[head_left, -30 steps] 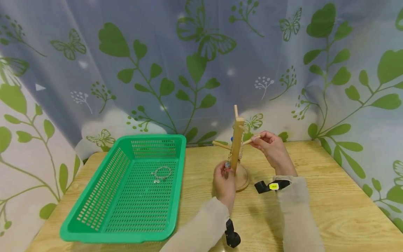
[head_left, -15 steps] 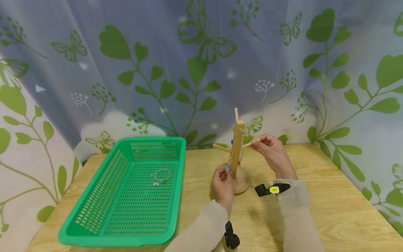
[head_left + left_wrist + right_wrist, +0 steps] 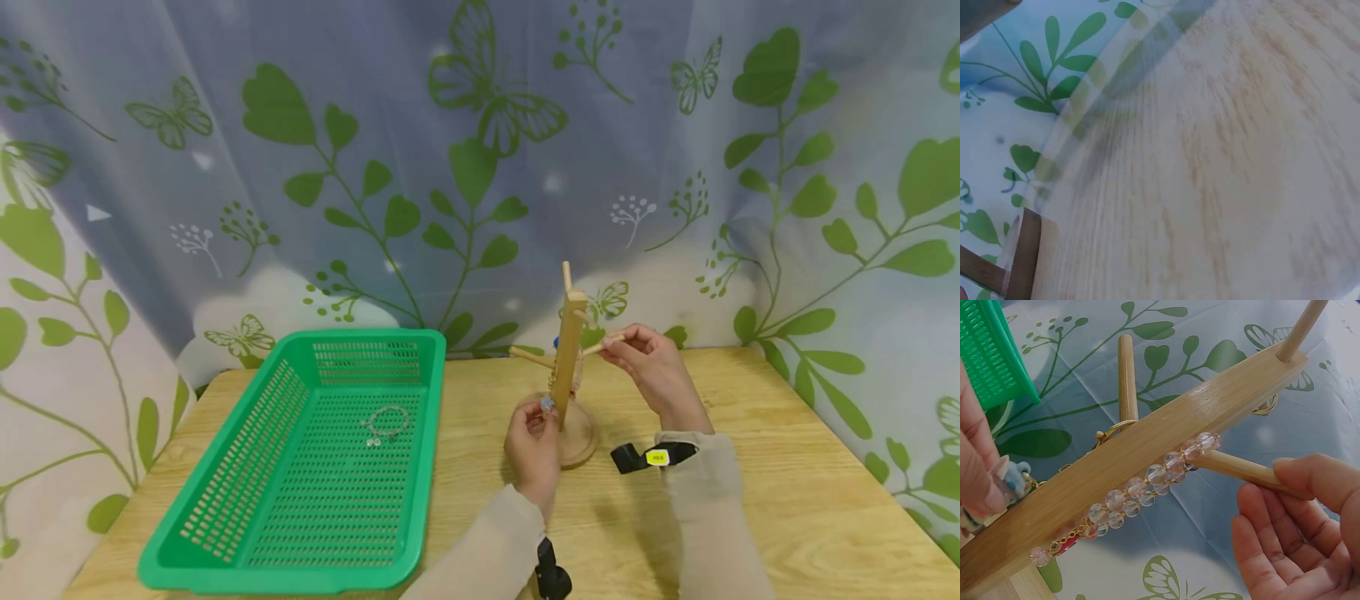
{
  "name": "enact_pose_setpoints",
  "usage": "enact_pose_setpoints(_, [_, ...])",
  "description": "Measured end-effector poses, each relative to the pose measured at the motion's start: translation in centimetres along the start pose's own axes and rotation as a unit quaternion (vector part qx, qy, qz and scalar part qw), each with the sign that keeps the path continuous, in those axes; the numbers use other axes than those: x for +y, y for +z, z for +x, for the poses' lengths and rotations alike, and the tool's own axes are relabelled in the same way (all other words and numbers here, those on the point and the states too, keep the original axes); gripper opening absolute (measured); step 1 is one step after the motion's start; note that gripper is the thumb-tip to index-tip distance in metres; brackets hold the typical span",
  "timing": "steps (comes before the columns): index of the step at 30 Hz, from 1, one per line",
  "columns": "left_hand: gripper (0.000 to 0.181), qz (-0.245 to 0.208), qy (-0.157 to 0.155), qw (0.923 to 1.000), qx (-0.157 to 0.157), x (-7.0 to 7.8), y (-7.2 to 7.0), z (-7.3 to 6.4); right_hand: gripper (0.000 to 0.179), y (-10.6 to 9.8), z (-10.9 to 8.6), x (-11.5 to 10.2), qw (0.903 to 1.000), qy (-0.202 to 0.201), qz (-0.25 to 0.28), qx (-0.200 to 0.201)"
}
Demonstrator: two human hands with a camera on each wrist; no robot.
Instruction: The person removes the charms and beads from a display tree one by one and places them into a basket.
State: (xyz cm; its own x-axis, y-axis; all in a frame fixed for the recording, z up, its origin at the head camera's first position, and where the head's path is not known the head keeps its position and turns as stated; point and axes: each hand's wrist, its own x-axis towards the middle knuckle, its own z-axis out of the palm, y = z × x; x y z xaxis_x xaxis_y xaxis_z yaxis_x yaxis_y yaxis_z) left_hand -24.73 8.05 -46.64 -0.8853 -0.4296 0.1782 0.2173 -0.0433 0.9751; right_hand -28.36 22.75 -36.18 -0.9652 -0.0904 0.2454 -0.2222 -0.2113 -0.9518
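A wooden jewelry stand [image 3: 572, 350] with side pegs rises from a round base [image 3: 579, 437]. My right hand [image 3: 660, 375] pinches the end of its right peg [image 3: 1241, 472] between thumb and fingers. A bracelet of pink and clear beads [image 3: 1136, 487] hangs on that peg, close to the post. On the post's other side, my left hand [image 3: 534, 450] pinches a small blue-and-white charm [image 3: 1016, 475]. Gold links run from the charm up towards the left peg [image 3: 1127, 381]. The left wrist view shows mostly table, part of the stand's base at its lower left.
A green plastic basket [image 3: 431, 433] stands to the left on the wooden table [image 3: 795, 500]. Inside lie a bracelet [image 3: 388, 421] and a small pair of pale pieces [image 3: 373, 442], perhaps earrings. A patterned curtain [image 3: 345, 208] hangs behind the table.
The head view has tilted slightly, so everything sits lower. My left fingers have shifted a little on the charm; a red part seen earlier no longer shows. My right hand keeps its hold.
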Motion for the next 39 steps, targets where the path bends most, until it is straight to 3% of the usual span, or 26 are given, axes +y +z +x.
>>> enact_pose_setpoints(13, [0.011,-0.019,0.011,0.9997,-0.005,1.2,-0.3,0.4,0.016,-0.1,-0.1,0.0,1.0,-0.002,-0.005,-0.001])
enact_pose_setpoints(22, [0.011,-0.039,0.017,0.9991,-0.002,2.2,-0.8,0.7,0.009,-0.2,0.0,0.1,1.0,0.001,0.002,-0.004])
enact_pose_setpoints(29, [0.012,-0.069,0.032,0.9969,-0.022,3.4,-0.9,0.8,0.016,-0.2,0.0,0.1,1.0,-0.001,0.0,-0.002])
enact_pose_setpoints(39, [0.014,-0.081,0.021,0.9963,-0.02,4.9,-0.6,1.0,0.008,-0.2,0.0,0.0,1.0,0.002,-0.008,-0.003])
